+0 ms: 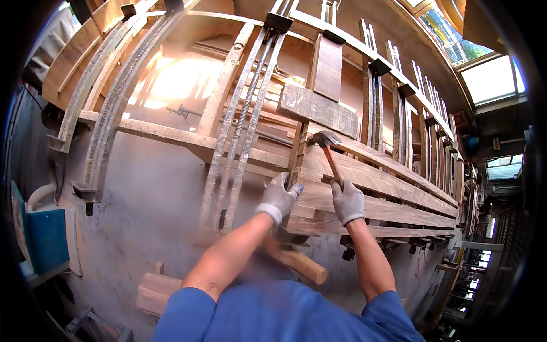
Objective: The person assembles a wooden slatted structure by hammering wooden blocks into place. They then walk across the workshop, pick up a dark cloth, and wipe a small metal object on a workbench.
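Observation:
My right hand (348,203), in a pale grey work glove, is closed around the handle of a claw hammer (330,157). The hammer's dark metal head lies over the near-left end of a long wooden frame (373,178), made of several parallel brown boards. At that same end is my left hand (278,197), also gloved, its thumb and fingers apart against the frame's end edge. Part of its fingers is hidden. Beyond the hammer, a worn, pale-stained wooden block (319,111) rests crosswise, with a flat board (327,67) behind it.
A long clamp rack carries several metal bar clamps, including a threaded one (244,105) left of the frame. Below are a round wooden piece (306,265) and stacked boards (156,292) on the grey floor (142,228). A blue panel (48,240) stands at far left.

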Demonstrator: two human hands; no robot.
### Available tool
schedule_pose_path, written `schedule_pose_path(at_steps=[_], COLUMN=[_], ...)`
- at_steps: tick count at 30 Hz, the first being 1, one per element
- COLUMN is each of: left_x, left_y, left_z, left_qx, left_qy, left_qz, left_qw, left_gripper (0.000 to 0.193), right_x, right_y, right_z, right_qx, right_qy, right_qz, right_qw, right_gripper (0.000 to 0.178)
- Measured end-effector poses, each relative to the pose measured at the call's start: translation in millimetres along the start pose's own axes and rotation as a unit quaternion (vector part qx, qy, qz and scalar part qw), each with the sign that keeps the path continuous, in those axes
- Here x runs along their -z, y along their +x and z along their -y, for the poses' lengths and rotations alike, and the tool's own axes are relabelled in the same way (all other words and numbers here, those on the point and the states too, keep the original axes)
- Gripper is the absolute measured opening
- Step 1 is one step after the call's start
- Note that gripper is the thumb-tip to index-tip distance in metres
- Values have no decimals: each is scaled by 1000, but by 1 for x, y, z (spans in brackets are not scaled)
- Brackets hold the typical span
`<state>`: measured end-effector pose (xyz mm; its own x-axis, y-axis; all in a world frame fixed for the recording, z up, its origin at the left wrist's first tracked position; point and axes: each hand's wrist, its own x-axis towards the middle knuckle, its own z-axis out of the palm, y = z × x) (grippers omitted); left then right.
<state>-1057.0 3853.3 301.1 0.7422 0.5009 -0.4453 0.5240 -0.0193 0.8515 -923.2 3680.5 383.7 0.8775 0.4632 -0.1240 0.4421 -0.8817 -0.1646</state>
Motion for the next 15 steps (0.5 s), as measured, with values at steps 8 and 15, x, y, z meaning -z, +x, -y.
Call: schedule_pose_path(at_steps=[8, 15], left_x=[-1, 25], left_y=[20, 35], left_z=[16, 42], left_qx=[14, 141], left_qy=[-40, -217], left_qz=[35, 173], left_qw=[998, 950], left_gripper=[60, 44], right_x=[1, 0], right_y=[2, 0], right_z=[0, 3], right_qx=[-22, -32], right_qy=[-11, 18], right_qz=[34, 39], right_qw=[999, 999], right_gripper=[41, 43])
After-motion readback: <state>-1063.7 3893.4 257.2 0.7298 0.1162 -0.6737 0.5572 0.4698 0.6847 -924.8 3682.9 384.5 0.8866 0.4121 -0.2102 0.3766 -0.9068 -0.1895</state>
